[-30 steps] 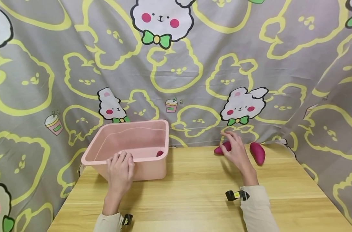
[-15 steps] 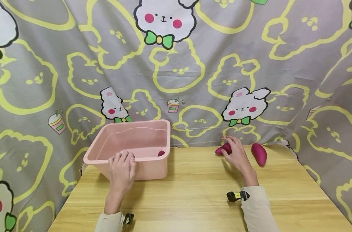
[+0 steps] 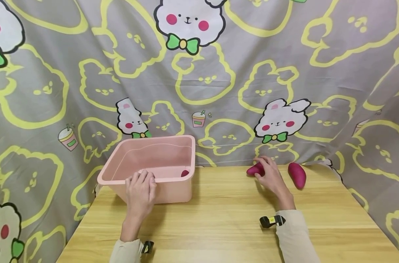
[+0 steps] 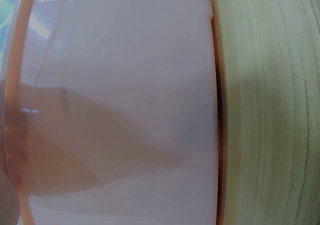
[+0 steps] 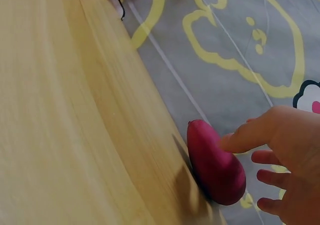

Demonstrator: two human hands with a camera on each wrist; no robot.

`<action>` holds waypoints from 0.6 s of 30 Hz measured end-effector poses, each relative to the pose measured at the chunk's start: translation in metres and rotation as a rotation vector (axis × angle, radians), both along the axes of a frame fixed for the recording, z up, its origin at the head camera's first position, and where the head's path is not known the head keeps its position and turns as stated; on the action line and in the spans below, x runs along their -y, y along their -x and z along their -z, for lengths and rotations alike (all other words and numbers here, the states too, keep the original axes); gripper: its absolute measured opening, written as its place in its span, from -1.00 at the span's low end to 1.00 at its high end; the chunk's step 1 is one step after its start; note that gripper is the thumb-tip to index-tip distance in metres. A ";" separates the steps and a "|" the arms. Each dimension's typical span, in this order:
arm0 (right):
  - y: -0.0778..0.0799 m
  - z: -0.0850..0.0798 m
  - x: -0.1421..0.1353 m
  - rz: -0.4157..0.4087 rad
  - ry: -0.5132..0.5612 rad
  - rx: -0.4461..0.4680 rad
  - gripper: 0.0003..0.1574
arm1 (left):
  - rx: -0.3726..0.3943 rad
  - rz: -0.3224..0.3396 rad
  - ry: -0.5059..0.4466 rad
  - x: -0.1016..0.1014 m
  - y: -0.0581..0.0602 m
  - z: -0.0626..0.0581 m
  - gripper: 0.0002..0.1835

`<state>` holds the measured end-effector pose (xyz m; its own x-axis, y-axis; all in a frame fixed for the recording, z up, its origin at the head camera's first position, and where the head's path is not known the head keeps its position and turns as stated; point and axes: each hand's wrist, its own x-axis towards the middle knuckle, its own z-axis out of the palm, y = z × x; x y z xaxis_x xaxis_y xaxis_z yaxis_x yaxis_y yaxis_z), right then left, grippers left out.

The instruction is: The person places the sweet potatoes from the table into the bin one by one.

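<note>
My left hand point(image 3: 141, 191) grips the near rim of a pink plastic bin point(image 3: 173, 191), its fingers curled over the edge. In the left wrist view, the bin's smooth wall point(image 4: 135, 85) fills most of the picture. My right hand point(image 3: 271, 177) has its thumb and fingers around a purple sweet potato point(image 3: 256, 169) at the back of the table. From the right wrist view, the thumb lies over the side of that sweet potato point(image 5: 215, 165), and the other fingers are bent behind it. A second sweet potato point(image 3: 297, 175) lies just right of this hand.
Inside the bin, at its right end, a dark red-purple piece point(image 3: 184, 173) shows above the rim. Behind the wooden table point(image 3: 219, 215) hangs a grey patterned cloth point(image 3: 219, 91), close to its back edge.
My right thumb and fingers have closed in around the left sweet potato. The left hand keeps its grip on the bin. The whole head view has shifted slightly.
</note>
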<state>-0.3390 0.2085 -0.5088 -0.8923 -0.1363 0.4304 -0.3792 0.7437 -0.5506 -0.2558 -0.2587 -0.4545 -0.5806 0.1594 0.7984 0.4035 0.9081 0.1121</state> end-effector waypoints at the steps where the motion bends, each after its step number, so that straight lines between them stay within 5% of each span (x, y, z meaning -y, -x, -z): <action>1: 0.000 0.001 0.000 0.000 -0.003 0.000 -0.30 | -0.001 0.000 0.000 0.000 0.000 0.000 -0.60; 18: 0.008 0.012 0.001 -0.009 -0.065 0.026 -0.31 | 0.015 -0.009 0.008 0.000 0.001 0.000 -0.57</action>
